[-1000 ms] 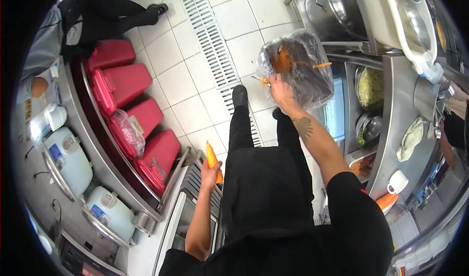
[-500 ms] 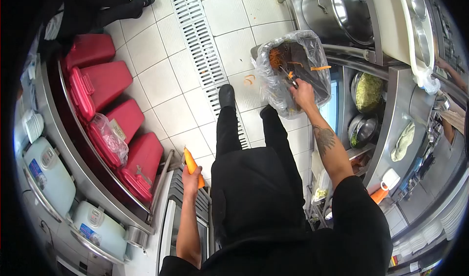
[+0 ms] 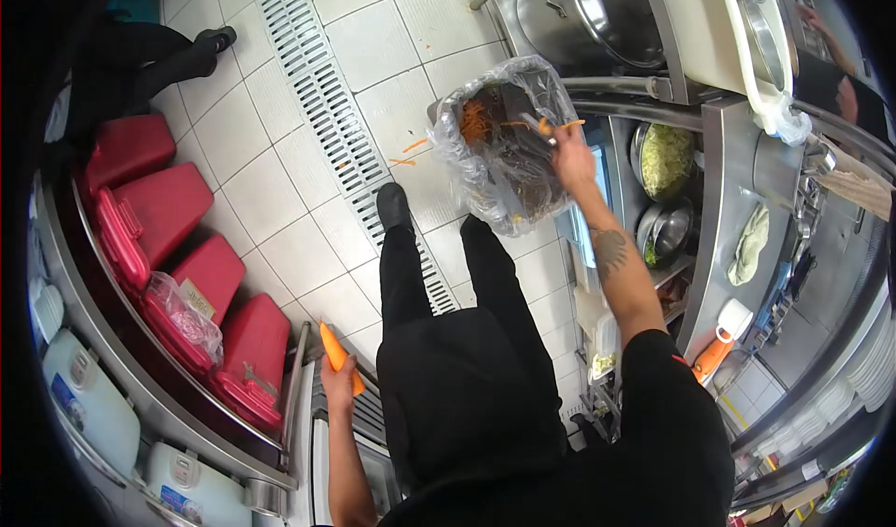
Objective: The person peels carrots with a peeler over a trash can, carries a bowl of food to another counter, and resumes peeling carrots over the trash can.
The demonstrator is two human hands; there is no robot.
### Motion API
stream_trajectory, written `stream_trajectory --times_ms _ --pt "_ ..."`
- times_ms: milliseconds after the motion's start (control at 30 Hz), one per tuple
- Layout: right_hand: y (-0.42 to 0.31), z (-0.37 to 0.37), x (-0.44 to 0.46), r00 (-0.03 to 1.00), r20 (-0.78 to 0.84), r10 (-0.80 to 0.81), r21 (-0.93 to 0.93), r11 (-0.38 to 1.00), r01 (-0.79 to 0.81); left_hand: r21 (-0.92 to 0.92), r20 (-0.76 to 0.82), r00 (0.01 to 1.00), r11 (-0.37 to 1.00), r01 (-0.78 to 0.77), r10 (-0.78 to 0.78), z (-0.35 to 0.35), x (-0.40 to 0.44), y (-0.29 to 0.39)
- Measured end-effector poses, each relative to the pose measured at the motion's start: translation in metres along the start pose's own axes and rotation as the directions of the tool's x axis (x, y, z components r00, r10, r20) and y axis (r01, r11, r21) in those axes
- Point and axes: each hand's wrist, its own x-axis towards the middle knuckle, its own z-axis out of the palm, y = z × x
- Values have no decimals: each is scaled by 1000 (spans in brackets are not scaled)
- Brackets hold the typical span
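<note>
Left fingers (image 3: 346, 368) wrap around carrot (image 3: 331, 344).

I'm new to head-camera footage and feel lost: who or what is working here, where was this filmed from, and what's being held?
There's no machine: a person works bare-handed, wearing the camera on their head. It looks forward and down, so you see their own arms and legs. The left hand holds a carrot. The right hand, over a bag-lined bin, grips what seems a small tool, too blurred to name. Orange shreds lie in the bin; a few strips lie on the floor.
</note>
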Motion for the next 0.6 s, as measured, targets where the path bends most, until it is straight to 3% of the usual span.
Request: stream_trajectory --times_ms 33,133,200,333,433,500,567,600 --pt "10 -8 11 996 20 82 -39 996 -81 -2 -6 1000 1000 0 0 0 2 1" --pt "43 -16 33 994 -35 99 -47 994 -101 67 -49 997 996 -58 62 10 8 9" --pt "69 -9 44 993 -103 -64 47 996 69 92 -45 998 995 -44 48 19 12 13" --pt "87 0 46 996 6 -85 -42 995 85 123 -44 997 991 -51 57 41 9 17" --pt "65 -10 24 997 51 -59 5 998 59 139 -25 996 987 -76 80 62 -1 26" --pt "51 -17 5 995 60 -77 59 996 73 140 -44 993 985 -105 112 82 -17 46" --pt "42 -20 -8 998 -51 -49 349 935 64 166 -82 992 983 -82 96 97 -25 48" --pt "29 -33 -18 996 -51 -72 355 931 86 131 -75 990 985 -109 120 101 -27 43"
